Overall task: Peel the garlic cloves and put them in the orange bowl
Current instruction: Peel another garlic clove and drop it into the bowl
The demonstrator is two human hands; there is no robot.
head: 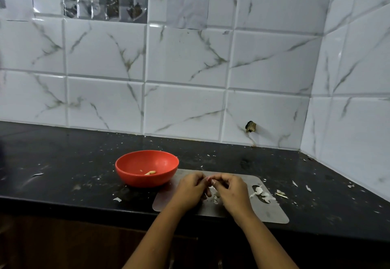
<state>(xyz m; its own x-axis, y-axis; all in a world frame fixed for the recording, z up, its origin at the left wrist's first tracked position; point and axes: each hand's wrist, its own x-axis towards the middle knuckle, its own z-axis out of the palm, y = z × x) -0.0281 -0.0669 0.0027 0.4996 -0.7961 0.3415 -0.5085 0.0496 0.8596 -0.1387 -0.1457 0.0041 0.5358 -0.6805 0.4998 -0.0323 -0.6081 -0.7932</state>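
Left hand [191,190] and right hand [231,192] pinch a barely visible garlic clove [209,178] over the cutting board [272,214]. It should be light and firm, with brittle skin, so I grip the ends. One peeled clove [150,172] lies in the orange bowl [130,176].

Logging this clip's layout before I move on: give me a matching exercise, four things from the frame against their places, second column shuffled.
1 orange bowl
2 peeled clove
3 loose skins
4 left hand and right hand

A on the grey board, right part
B fingertips meeting over the board
C beside the board's far left corner
D inside the bowl

Pairs: 1-C, 2-D, 3-A, 4-B.
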